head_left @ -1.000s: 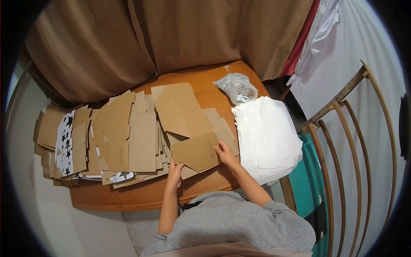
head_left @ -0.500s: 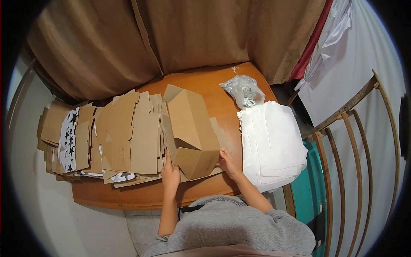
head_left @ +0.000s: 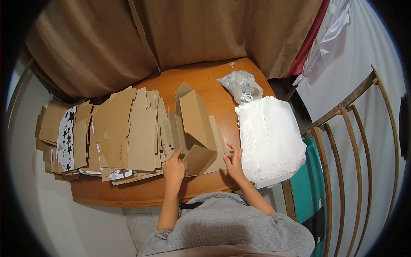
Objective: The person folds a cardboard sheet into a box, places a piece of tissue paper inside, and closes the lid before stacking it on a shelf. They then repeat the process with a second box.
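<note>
Two hands, the left hand (head_left: 173, 168) and the right hand (head_left: 235, 161), one to each side of one half-folded cardboard box (head_left: 196, 128). One round wooden table (head_left: 137, 195) carries one spread of flat cardboard blanks (head_left: 128, 135) (too overlapped to count), one stack of white sheets (head_left: 269, 137) and one crumpled plastic bag (head_left: 240, 85). Two blanks show a star print (head_left: 65, 137).

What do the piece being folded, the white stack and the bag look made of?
Folded piece: brown cardboard, matte, with sharp creases. White stack: probably thin paper sheets, given the fanned edges. Bag: clear crinkled plastic with glossy wrinkles.
</note>
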### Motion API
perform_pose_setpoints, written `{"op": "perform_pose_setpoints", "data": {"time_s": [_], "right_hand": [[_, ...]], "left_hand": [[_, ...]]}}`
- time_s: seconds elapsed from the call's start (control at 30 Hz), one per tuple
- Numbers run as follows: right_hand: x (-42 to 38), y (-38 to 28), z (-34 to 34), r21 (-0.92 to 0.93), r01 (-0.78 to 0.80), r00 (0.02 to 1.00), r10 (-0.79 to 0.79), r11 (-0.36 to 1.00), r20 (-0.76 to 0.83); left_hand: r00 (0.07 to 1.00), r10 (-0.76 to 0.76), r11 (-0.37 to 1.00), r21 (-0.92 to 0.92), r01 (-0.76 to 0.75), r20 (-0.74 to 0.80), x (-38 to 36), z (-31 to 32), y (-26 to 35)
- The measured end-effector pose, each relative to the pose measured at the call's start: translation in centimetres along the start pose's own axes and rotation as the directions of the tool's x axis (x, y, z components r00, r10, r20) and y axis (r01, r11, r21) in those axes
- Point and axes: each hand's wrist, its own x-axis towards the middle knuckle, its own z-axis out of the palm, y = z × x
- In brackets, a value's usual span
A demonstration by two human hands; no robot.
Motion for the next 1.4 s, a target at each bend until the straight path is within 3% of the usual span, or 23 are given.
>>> {"op": "perform_pose_setpoints", "data": {"time_s": [0.1,0.17,0.23,0.37,0.57,0.67,0.73,0.87,1.07,1.17,1.23,1.33,1.4], "right_hand": [[0.2,-3.2,-0.7,0.028,0.197,0.98,-0.197,0.98,0.004],[0.6,-5.4,-1.1,0.044,0.283,0.958,-0.285,0.958,0.033],[1.2,-7.2,-1.2,-0.017,0.467,0.879,-0.461,0.884,0.123],[2.5,-9.8,-0.3,-0.007,0.532,0.822,-0.514,0.847,0.245],[4.0,-8.7,1.9,-0.179,0.623,0.754,-0.523,0.761,0.398],[4.5,-9.0,2.1,-0.209,0.635,0.746,-0.519,0.744,0.417],[5.1,-9.0,1.2,-0.193,0.696,0.69,-0.57,0.692,0.447],[5.4,-8.8,-1.3,-0.15,0.704,0.651,-0.546,0.694,0.527],[2.9,-10.9,-4.5,-0.182,0.614,0.703,-0.427,0.768,0.569],[1.7,-10.5,-4.7,-0.204,0.524,0.762,-0.348,0.827,0.546],[1.4,-9.5,-4.4,-0.246,0.37,0.811,-0.181,0.896,0.557],[1.2,-8.9,-4.8,-0.197,0.29,0.79,-0.118,0.937,0.602],[1.2,-9.0,-5.0,-0.167,0.33,0.766,-0.161,0.929,0.622]], "left_hand": [[0.998,0.07,0.995,0.07,-0.07,0.002,-0.2,-0.4,1.3],[0.995,0.067,0.969,0.235,-0.083,0.076,-0.2,-0.5,1.7],[0.994,0.077,0.959,0.268,-0.097,0.083,-0.3,-0.6,2.3],[0.988,0.101,0.942,0.309,-0.133,0.117,-1.0,-0.8,3.6],[0.974,0.166,0.922,0.327,-0.208,0.153,-2.1,-0.2,3.4],[0.98,0.122,0.919,0.356,-0.172,0.159,-2.2,-0.4,3.7],[0.987,0.086,0.936,0.328,-0.127,0.137,-2.1,-0.8,3.7],[0.997,0.049,0.947,0.316,-0.063,0.052,-1.5,-1.0,2.0],[0.997,0.012,0.971,0.239,0.006,-0.074,-1.1,-1.3,2.7],[0.998,-0.046,0.965,0.256,0.055,-0.039,-0.9,-0.9,3.0],[0.999,-0.032,0.968,0.25,0.037,-0.022,-1.0,-0.7,3.1],[1.0,-0.001,0.98,0.199,-0.001,0.011,-0.9,-0.5,3.1],[0.999,0.018,0.987,0.16,-0.024,0.039,-0.9,-0.5,2.9]]}}
